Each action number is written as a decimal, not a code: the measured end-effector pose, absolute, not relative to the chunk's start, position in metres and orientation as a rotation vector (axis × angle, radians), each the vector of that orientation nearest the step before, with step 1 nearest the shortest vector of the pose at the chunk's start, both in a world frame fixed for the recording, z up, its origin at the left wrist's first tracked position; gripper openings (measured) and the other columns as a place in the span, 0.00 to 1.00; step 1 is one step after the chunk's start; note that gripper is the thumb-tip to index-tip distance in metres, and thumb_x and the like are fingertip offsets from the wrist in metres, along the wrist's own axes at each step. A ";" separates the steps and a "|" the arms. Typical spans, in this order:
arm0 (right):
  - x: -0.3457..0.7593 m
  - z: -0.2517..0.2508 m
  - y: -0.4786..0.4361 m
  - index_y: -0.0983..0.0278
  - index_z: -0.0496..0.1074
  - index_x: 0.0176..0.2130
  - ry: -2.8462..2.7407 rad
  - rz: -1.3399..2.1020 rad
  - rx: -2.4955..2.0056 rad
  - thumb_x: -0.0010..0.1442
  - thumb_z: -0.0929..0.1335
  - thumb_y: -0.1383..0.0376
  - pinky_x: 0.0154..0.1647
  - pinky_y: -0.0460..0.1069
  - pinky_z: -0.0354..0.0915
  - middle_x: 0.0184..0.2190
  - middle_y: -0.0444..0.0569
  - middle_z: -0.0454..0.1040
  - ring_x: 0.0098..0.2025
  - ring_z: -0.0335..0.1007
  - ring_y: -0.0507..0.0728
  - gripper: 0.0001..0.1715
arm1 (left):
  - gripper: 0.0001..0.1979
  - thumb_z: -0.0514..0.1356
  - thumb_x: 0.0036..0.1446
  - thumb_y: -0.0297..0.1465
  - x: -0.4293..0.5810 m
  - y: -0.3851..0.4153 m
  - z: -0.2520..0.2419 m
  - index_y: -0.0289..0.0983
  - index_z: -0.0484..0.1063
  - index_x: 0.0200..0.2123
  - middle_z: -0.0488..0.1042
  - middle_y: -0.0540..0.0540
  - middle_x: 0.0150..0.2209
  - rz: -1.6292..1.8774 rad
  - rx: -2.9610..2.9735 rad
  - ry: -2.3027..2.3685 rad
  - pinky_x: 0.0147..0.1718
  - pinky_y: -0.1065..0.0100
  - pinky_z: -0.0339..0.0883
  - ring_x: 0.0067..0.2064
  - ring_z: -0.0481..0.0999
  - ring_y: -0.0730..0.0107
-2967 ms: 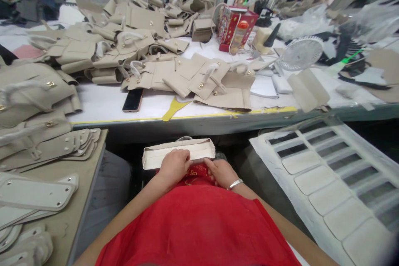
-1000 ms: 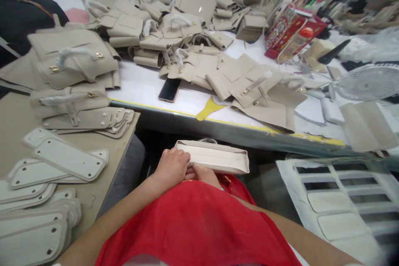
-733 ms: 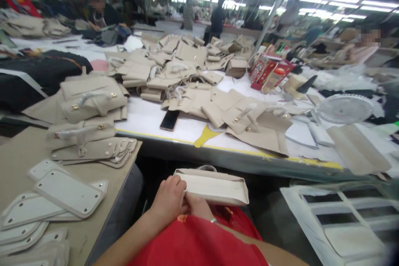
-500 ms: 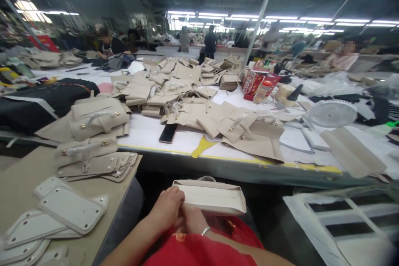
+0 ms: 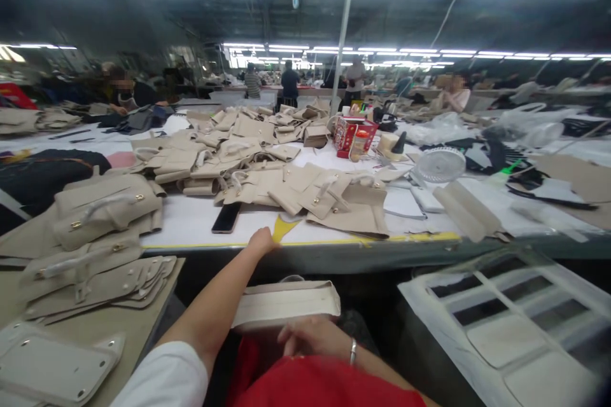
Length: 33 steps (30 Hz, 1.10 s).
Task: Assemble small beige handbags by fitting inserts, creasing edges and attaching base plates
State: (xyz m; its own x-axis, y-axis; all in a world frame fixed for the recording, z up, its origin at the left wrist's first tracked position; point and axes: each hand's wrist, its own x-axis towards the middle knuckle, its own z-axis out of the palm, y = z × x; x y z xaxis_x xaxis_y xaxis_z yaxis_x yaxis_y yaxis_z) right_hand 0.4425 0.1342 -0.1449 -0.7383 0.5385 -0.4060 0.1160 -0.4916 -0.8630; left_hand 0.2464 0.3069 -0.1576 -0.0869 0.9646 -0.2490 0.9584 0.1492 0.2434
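Observation:
My left hand [image 5: 264, 241] is stretched out to the near edge of the table, fingers closed round the handle end of a yellow scraper [image 5: 285, 229]. The scraper's wide blade shows on the white table surface. A beige handbag [image 5: 289, 304] with a pale panel facing up rests at my lap, part of its handle showing at the far side. My right hand [image 5: 315, 336], a silver bracelet at its wrist, is at the bag's near side with bent fingers against it. Some of its fingertips are hidden.
Beige bag pieces [image 5: 248, 130] are heaped across the table, with a phone [image 5: 226, 218] in front. Stacked bags [image 5: 109, 203] and white panels [image 5: 57, 356] lie to the left. A white slatted frame [image 5: 496, 337] stands at right. Other people work farther back.
My left hand has left the bag, reached forward and taken hold of the yellow scraper. My right hand stays by the bag. The view has turned right and tilted up.

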 end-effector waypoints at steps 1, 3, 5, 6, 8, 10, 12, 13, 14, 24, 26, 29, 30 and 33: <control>0.449 -0.142 0.135 0.69 0.71 0.34 -1.275 2.325 -0.988 0.57 0.64 0.52 0.26 0.45 0.64 0.23 0.45 0.72 0.22 0.67 0.49 0.22 | 0.27 0.66 0.38 0.42 0.245 0.308 -0.160 0.28 0.71 0.39 0.73 0.32 0.40 -0.015 1.811 2.068 0.36 0.64 0.64 0.42 0.72 0.51; 0.462 -0.134 0.140 0.69 0.71 0.33 -0.977 2.317 -1.010 0.55 0.65 0.54 0.20 0.43 0.59 0.20 0.44 0.72 0.17 0.64 0.47 0.19 | 0.25 0.66 0.37 0.42 0.242 0.306 -0.164 0.28 0.73 0.34 0.75 0.34 0.34 -0.074 1.754 2.010 0.31 0.66 0.64 0.37 0.74 0.53; 0.475 -0.125 0.154 0.69 0.70 0.33 -0.816 2.236 -1.030 0.56 0.65 0.59 0.17 0.42 0.57 0.20 0.42 0.71 0.16 0.62 0.46 0.14 | 0.20 0.64 0.40 0.41 0.240 0.298 -0.167 0.29 0.74 0.31 0.75 0.37 0.31 -0.088 1.726 1.936 0.28 0.68 0.63 0.34 0.74 0.57; 0.481 -0.121 0.164 0.69 0.70 0.33 -0.802 2.178 -1.047 0.57 0.64 0.61 0.17 0.41 0.57 0.20 0.42 0.70 0.16 0.61 0.45 0.12 | 0.17 0.63 0.42 0.39 0.239 0.293 -0.168 0.30 0.75 0.30 0.76 0.39 0.30 -0.075 1.724 1.904 0.28 0.69 0.63 0.33 0.74 0.58; 0.492 -0.116 0.186 0.69 0.69 0.33 -0.835 2.035 -1.156 0.59 0.62 0.63 0.18 0.41 0.57 0.20 0.43 0.70 0.16 0.62 0.45 0.11 | 0.14 0.60 0.47 0.36 0.241 0.281 -0.167 0.30 0.75 0.32 0.76 0.40 0.31 -0.011 1.744 1.845 0.28 0.70 0.62 0.34 0.74 0.61; 0.497 -0.114 0.206 0.68 0.68 0.33 -0.922 1.875 -1.307 0.61 0.61 0.63 0.20 0.41 0.58 0.22 0.44 0.71 0.18 0.63 0.45 0.11 | 0.15 0.56 0.51 0.36 0.251 0.268 -0.160 0.29 0.75 0.34 0.76 0.41 0.32 0.081 1.782 1.774 0.29 0.70 0.62 0.35 0.74 0.62; 0.496 -0.114 0.220 0.67 0.67 0.35 -1.027 1.746 -1.407 0.61 0.60 0.60 0.23 0.42 0.61 0.26 0.46 0.73 0.22 0.67 0.47 0.12 | 0.17 0.53 0.53 0.38 0.271 0.254 -0.148 0.31 0.75 0.35 0.76 0.44 0.32 0.160 1.820 1.664 0.30 0.72 0.63 0.34 0.73 0.65; 0.493 -0.116 0.224 0.66 0.67 0.36 -1.085 1.690 -1.425 0.61 0.60 0.58 0.24 0.43 0.63 0.29 0.48 0.73 0.24 0.69 0.49 0.14 | 0.18 0.53 0.53 0.39 0.284 0.247 -0.142 0.32 0.75 0.35 0.76 0.46 0.32 0.187 1.844 1.588 0.30 0.72 0.63 0.34 0.73 0.66; 0.489 -0.118 0.228 0.66 0.67 0.36 -1.135 1.634 -1.429 0.61 0.59 0.56 0.26 0.45 0.64 0.31 0.49 0.74 0.27 0.70 0.51 0.16 | 0.17 0.54 0.52 0.40 0.299 0.240 -0.136 0.33 0.75 0.34 0.76 0.48 0.31 0.207 1.876 1.506 0.30 0.73 0.63 0.33 0.73 0.67; 0.525 -0.148 0.227 0.66 0.67 0.39 -1.905 0.851 -1.877 0.64 0.41 0.55 0.32 0.47 0.62 0.34 0.56 0.74 0.33 0.70 0.56 0.36 | 0.18 0.53 0.53 0.41 0.346 0.237 -0.141 0.32 0.73 0.35 0.75 0.46 0.32 0.254 1.836 0.978 0.35 0.71 0.63 0.34 0.72 0.69; 0.539 -0.155 0.223 0.65 0.70 0.32 -2.169 0.814 -1.842 0.64 0.47 0.54 0.34 0.48 0.61 0.33 0.56 0.75 0.34 0.70 0.57 0.32 | 0.19 0.51 0.54 0.41 0.337 0.243 -0.156 0.32 0.73 0.37 0.75 0.44 0.36 0.344 1.671 1.019 0.40 0.70 0.63 0.38 0.72 0.68; 0.543 -0.162 0.220 0.65 0.71 0.27 -2.383 0.825 -1.845 0.62 0.52 0.51 0.34 0.50 0.60 0.30 0.56 0.75 0.34 0.71 0.60 0.31 | 0.21 0.53 0.53 0.43 0.335 0.243 -0.172 0.33 0.74 0.39 0.75 0.45 0.41 0.310 1.473 0.968 0.44 0.69 0.61 0.42 0.71 0.66; 0.541 -0.164 0.220 0.65 0.72 0.28 -2.476 0.790 -1.868 0.62 0.51 0.50 0.34 0.50 0.59 0.30 0.56 0.75 0.34 0.71 0.60 0.32 | 0.22 0.54 0.52 0.44 0.336 0.243 -0.176 0.34 0.74 0.39 0.75 0.45 0.41 0.280 1.421 0.965 0.45 0.69 0.61 0.43 0.71 0.65; 0.533 -0.163 0.225 0.64 0.72 0.34 -2.719 0.629 -1.906 0.63 0.48 0.50 0.34 0.50 0.59 0.33 0.55 0.75 0.36 0.71 0.60 0.34 | 0.24 0.56 0.50 0.49 0.338 0.243 -0.181 0.34 0.75 0.37 0.75 0.45 0.41 0.216 1.221 0.963 0.45 0.67 0.60 0.43 0.71 0.63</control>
State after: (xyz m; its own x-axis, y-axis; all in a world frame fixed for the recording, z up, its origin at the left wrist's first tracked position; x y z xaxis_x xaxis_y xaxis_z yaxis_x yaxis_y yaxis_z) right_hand 0.5329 0.2251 -0.1632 -0.3444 0.8509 -0.3967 0.9387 0.3043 -0.1623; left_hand 0.3383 0.2434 -0.1806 0.6052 0.6142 -0.5064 0.3392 0.3765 0.8621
